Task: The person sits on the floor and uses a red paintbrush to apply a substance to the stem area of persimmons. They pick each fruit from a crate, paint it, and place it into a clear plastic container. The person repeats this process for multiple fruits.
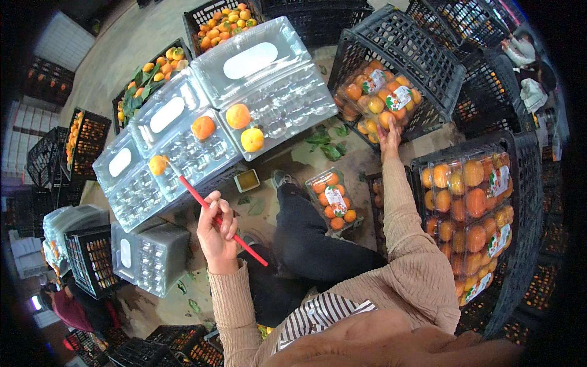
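My left hand [217, 229] is closed around a slim red stick [223, 221], whose upper tip points at the open clear plastic fruit boxes [202, 156]. A few orange persimmons [238, 116] sit in those boxes; most of their hollows hold no fruit. My right hand [390, 139] reaches into a tilted black crate [422, 64], its fingers curled about an orange persimmon [386, 119]. That fruit lies against the labelled clear packs [367, 79] inside the crate. Whether it is loose or in a pack is hard to tell.
A filled fruit pack [333, 199] lies on the floor by my legs, with a small tray of yellowish content [247, 180] nearby. At right stands a black crate [520, 183] of filled packs. Stacked clear boxes [150, 254] stand at left. Loose-fruit crates [223, 27] line the back.
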The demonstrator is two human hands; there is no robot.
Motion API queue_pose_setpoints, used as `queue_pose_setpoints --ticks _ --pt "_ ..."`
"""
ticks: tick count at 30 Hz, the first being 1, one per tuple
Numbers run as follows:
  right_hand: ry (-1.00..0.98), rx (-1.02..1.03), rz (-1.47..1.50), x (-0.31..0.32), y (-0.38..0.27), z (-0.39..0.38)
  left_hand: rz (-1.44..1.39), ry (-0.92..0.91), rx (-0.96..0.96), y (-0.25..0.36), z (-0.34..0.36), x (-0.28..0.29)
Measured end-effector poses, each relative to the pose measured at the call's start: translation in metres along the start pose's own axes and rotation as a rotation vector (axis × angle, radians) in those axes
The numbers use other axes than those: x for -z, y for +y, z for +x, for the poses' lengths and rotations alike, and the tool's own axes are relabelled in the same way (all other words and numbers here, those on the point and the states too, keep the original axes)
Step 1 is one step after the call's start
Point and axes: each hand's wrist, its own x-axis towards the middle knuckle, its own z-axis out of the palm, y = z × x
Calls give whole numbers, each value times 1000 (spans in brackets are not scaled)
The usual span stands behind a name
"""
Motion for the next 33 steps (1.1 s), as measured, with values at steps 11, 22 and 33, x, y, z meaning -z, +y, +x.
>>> queue_pose_setpoints --ticks 11,22,33 --pt "-201 -62 -26 -51 3 36 48 -41 95 -9 10 -8" --pt "-199 -287 -337 -42 44 4 108 -32 150 -24 14 -19" --pt "221 -124 506 -82 108 55 120 24 138 -25 12 -15"
